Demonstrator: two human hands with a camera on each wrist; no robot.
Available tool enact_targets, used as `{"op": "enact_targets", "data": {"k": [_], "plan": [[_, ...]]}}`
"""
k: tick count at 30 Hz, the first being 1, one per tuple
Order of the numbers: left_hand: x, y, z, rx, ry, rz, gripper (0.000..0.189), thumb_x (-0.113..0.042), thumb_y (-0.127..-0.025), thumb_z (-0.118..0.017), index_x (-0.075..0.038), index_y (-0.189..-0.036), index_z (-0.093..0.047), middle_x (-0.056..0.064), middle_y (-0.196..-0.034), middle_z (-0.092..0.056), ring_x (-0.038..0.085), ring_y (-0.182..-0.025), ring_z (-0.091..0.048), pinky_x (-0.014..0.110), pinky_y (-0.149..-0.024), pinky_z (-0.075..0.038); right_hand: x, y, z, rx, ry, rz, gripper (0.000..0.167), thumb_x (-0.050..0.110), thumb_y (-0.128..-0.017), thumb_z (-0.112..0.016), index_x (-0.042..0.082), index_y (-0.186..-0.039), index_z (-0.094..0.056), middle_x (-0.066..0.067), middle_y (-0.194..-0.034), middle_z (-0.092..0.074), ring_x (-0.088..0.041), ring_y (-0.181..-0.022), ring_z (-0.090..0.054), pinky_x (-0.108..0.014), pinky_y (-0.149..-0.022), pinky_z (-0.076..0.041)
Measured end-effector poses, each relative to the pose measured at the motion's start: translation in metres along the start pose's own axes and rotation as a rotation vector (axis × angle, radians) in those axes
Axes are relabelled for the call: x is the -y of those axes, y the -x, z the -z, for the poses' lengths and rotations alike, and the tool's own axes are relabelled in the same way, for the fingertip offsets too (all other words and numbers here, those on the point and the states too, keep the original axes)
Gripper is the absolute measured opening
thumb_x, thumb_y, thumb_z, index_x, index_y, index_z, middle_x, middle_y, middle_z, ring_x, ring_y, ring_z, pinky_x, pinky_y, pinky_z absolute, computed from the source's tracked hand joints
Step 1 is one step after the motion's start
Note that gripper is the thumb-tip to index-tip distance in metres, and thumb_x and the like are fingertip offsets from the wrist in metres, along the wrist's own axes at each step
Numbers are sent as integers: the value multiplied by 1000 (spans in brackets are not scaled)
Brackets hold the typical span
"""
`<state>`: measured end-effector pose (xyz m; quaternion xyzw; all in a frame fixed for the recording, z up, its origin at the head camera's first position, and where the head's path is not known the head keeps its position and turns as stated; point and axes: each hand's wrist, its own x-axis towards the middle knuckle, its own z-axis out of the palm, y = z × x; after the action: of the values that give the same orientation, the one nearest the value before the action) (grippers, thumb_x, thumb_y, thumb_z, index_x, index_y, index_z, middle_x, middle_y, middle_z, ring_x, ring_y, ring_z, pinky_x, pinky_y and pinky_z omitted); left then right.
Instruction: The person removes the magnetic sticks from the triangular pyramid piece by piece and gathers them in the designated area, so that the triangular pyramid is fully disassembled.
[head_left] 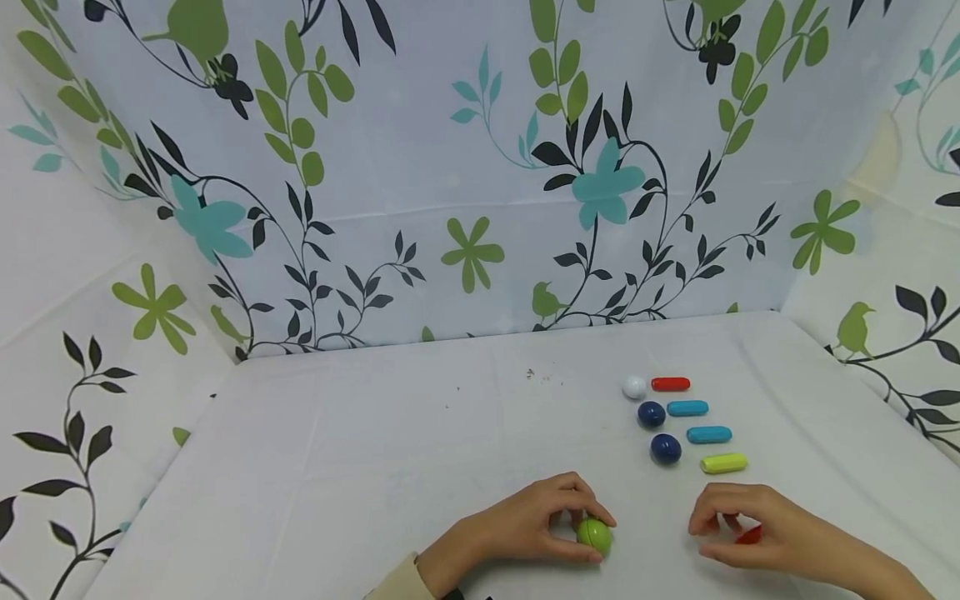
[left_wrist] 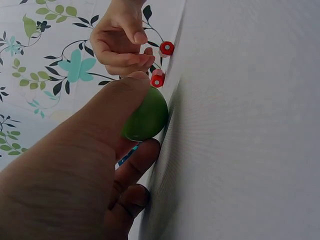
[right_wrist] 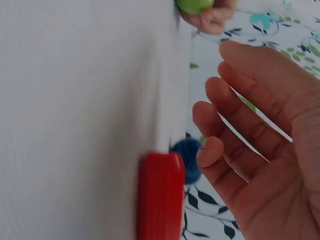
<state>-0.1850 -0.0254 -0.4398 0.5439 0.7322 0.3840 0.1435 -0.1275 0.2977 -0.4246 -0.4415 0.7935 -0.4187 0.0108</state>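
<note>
My left hand (head_left: pixel 543 521) pinches a green ball (head_left: pixel 595 535) with a thin seam between thumb and fingers, low on the white table. The left wrist view shows the thumb over the green ball (left_wrist: pixel 147 117) and fingertips under it. My right hand (head_left: pixel 765 529) hovers over a red stick (head_left: pixel 750 535), mostly hidden by it in the head view. In the right wrist view that red stick (right_wrist: pixel 161 197) lies on the table, apart from the loosely bent fingers (right_wrist: pixel 235 110), which hold nothing.
Beyond the hands stand a white ball (head_left: pixel 633 387) and two dark blue balls (head_left: pixel 665 449). Beside them lie a red stick (head_left: pixel 671 384), two blue sticks (head_left: pixel 708 435) and a yellow-green stick (head_left: pixel 723 463). Leaf-patterned cloth (head_left: pixel 405 167) hangs behind the white table (head_left: pixel 375 433).
</note>
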Motion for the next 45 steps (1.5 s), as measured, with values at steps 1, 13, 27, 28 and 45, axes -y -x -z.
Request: {"op": "enact_targets", "data": {"k": [1,13,27,28,45], "plan": [[0,0,0,0,8,6,33,-18,-90,-72,-15,-122,-65,-5,-109,-56,-9,-90,-51,13,-79,-47,0,-2,-3,1,8,12,32,-2,-84,-73,16,-108,-63,1,-91,-63,-7,-78,-55,-18,-55,-44],[-1,-1,0,-36,38,13,35,-15,-88,-73,-13,-120,-62,-1,-108,-65,-2,-88,-56,13,-72,-46,7,-27,-29,22,-4,65,42,-2,-87,-69,11,-125,-59,3,-100,-60,-5,-83,-56,-17,-65,-49],[-2,-2,-2,-75,212,32,31,-8,-88,-72,-7,-112,-52,11,-103,-69,-4,-89,-61,17,-76,-52,13,-52,-55,8,-47,78,46,2,-89,-69,13,-131,-54,-3,-123,-53,-9,-91,-58,-22,-69,-54],[-2,-2,-2,-78,225,30,31,-7,-88,-72,-7,-112,-52,11,-103,-69,-3,-89,-61,17,-76,-52,13,-53,-56,4,-48,87,45,1,-88,-69,12,-130,-55,-3,-123,-53,-9,-93,-57,-22,-69,-54],[-3,-3,-3,-80,321,55,26,-6,-90,-70,-4,-111,-55,15,-103,-68,-4,-89,-61,19,-78,-53,16,-57,-55,-73,50,77,35,6,-87,-72,16,-120,-64,4,-112,-57,-3,-87,-56,-19,-69,-51]]}}
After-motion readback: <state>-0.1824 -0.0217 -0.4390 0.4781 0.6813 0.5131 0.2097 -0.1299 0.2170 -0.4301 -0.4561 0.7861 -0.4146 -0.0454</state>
